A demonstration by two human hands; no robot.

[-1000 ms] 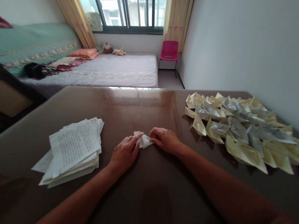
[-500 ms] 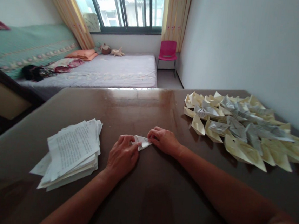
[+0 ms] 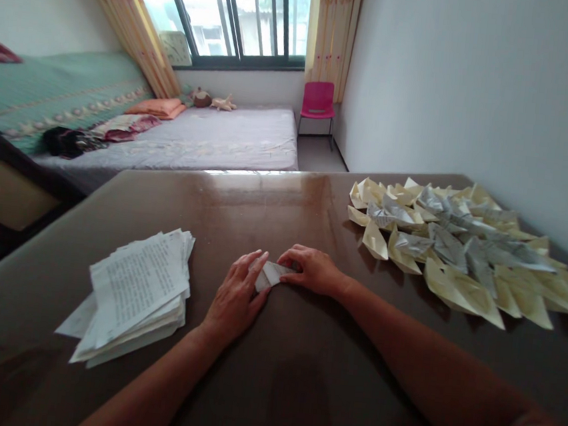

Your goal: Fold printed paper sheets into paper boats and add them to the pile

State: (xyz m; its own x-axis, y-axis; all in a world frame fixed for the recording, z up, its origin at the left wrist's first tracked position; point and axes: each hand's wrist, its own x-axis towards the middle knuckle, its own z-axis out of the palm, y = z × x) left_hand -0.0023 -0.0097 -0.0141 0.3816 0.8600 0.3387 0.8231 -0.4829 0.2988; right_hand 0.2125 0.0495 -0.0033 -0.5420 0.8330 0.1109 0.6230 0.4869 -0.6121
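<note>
A small piece of folded white paper lies on the brown table between my two hands. My left hand is at its left end, with the fingers stretched along the far side and the thumb at the near edge, the paper between them. At the right corner, my right hand pinches the paper between thumb and curled fingers. To the left of my left hand sits a stack of printed paper sheets, loosely fanned. Many folded paper boats, cream and grey-white, stand in rows beyond my right forearm.
The glossy brown table reaches toward a bed under the window. A pink chair stands by the far wall. At the left edge is a dark-framed chair back. A white wall borders the table's right side.
My left fingers have lifted and straightened, and the thumb has shifted toward the paper's near edge. The folded paper and my right hand have moved very slightly. The view has tilted a little.
</note>
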